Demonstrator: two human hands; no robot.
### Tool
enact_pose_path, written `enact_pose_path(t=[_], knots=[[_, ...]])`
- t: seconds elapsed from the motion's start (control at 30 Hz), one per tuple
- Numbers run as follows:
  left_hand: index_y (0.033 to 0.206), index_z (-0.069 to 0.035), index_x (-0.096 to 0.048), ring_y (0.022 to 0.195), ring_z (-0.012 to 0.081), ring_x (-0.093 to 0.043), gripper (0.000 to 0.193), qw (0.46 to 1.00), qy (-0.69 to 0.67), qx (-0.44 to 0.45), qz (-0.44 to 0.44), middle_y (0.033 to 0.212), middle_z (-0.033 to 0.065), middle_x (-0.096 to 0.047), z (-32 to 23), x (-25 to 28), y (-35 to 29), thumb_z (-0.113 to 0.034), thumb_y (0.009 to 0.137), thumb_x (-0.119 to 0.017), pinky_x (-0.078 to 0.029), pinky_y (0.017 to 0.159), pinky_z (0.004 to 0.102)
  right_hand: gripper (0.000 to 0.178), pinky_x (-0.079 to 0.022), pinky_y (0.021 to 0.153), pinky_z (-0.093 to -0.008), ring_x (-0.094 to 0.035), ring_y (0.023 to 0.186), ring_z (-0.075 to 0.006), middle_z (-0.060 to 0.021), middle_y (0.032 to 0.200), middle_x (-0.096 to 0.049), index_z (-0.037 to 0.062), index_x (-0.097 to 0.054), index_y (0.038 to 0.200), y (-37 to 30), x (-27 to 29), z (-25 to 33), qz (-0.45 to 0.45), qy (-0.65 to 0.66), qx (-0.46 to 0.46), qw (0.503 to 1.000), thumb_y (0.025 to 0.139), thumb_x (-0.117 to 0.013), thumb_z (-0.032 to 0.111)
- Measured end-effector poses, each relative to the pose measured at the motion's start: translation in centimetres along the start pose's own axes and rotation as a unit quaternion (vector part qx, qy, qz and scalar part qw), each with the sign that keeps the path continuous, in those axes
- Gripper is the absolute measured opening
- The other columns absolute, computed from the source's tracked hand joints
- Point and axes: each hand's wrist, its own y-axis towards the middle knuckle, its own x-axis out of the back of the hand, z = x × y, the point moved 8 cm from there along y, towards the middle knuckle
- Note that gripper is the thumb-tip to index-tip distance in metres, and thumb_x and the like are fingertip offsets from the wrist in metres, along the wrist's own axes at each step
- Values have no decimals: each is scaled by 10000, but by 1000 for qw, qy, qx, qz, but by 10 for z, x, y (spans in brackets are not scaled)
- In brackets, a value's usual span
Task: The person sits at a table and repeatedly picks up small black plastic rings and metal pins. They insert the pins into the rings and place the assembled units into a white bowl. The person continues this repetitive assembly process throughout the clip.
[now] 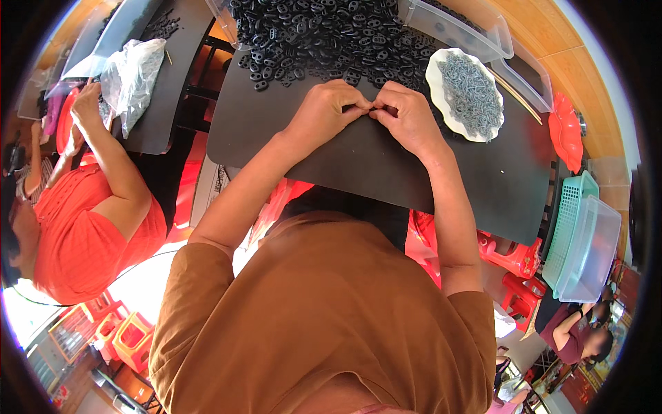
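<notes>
My left hand (324, 112) and my right hand (412, 119) meet over the dark table (352, 162), fingertips almost touching. Both are closed in a pinch. Whatever lies between the fingers is too small and covered to make out. Just beyond them spreads a large heap of small black oval plastic pieces with holes (331, 41). To the right of my right hand stands a white scalloped plate (434, 86), filled with small grey screw-like pieces (472, 96).
Clear plastic bins (458, 31) flank the heap. A red dish (565, 131) and a green basket (567, 224) are at the right edge. On the left, a person in red (96, 228) works at another table beside a plastic bag (138, 76). Red stools (131, 338) stand around.
</notes>
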Motion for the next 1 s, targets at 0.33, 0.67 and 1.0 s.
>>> enact_pose_path(t=[0.33, 0.67, 1.0], knots=[[850, -8, -716, 821, 231, -649, 72, 1000, -8, -13, -2, 861, 71, -719, -1, -1, 1, -10, 784, -747, -527, 761, 336, 136, -474, 652, -385, -609, 726, -309, -113, 805, -562, -17, -619, 823, 1, -1, 1, 2, 4, 7, 1000, 749, -732, -3], [852, -10, -720, 795, 230, -646, 70, 1000, -7, -12, -3, 846, 68, -714, 1, -2, 1, -8, 786, -741, -524, 723, 319, 120, -473, 633, -363, -605, 688, -276, -97, 794, -571, -13, -645, 817, 1, -1, -3, 11, -5, -12, 1000, 760, -742, 27], [998, -27, -745, 775, 55, -621, 143, 968, -144, 202, 39, 876, 21, -723, 22, 1, -1, -95, 874, -723, -515, 720, 233, 173, -466, 664, -268, -591, 717, -121, -42, 811, -629, -2, -679, 902, 2, 9, -19, 24, 114, -49, 992, 896, -677, 171]])
